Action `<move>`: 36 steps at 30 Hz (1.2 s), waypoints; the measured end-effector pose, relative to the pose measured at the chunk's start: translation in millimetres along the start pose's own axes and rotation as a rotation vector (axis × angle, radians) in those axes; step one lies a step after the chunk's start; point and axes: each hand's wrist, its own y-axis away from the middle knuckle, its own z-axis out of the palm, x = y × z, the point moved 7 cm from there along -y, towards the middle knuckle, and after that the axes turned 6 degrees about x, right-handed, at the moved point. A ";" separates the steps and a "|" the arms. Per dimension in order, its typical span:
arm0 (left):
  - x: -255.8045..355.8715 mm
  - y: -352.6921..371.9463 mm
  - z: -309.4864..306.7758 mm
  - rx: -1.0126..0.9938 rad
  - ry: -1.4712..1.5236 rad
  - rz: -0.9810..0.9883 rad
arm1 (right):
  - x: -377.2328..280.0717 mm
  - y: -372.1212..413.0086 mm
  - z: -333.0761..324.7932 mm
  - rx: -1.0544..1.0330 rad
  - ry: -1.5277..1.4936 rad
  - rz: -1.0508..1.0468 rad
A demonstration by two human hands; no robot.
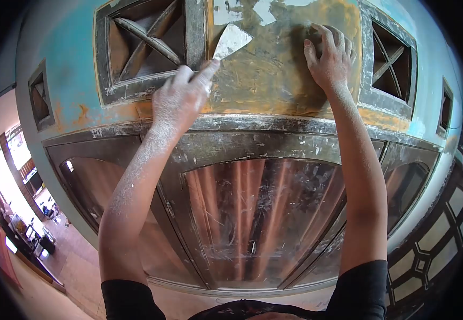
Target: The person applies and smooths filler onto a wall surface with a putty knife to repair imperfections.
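My left hand [179, 98], coated in white dust, is closed around the handle of a putty knife [232, 41]. The knife's wide blade points up and to the right, over a scraped wall panel [266, 82] of brown and ochre with white patches along its top. On the right side of that panel, my right hand [331, 61] rests with its fingers apart and bent, fingertips against the surface. It holds nothing, and white dust covers its wrist and forearm too.
Wooden vent frames with crossed bars flank the panel, one at the left [149, 40] and one at the right [390, 61]. Below runs a dusty wooden window frame [252, 144] with glass panes and pinkish curtains [242, 208] behind. A bright doorway [21, 154] lies far left.
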 end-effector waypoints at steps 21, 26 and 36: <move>17.1 -99.1 7.4 0.082 -0.095 -0.122 | 10.1 2.8 4.4 -0.038 0.044 0.042; 30.2 -87.4 15.7 -0.066 -0.104 -0.136 | 9.0 2.9 4.1 -0.041 0.026 0.052; 39.3 -149.5 -27.4 -0.098 -0.166 -0.109 | 11.6 7.6 2.6 -0.069 0.001 0.028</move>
